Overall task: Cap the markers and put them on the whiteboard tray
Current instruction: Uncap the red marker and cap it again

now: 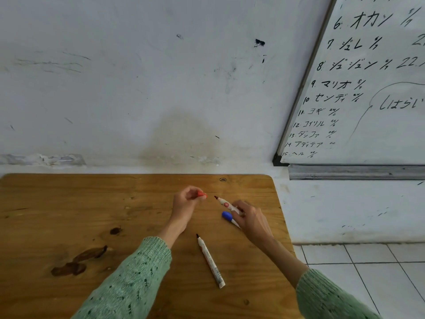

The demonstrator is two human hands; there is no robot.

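While the whiteboard tray sits bare, both hands hold markers.

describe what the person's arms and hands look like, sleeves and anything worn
Both arms wear a pale green knitted sweater with a loose, openwork pattern of small holes. The left sleeve ends in a ribbed cuff partway up the forearm; the right sleeve also stops short of the wrist. The left hand and right hand are bare: no gloves, and no rings, watch or bracelets visible.
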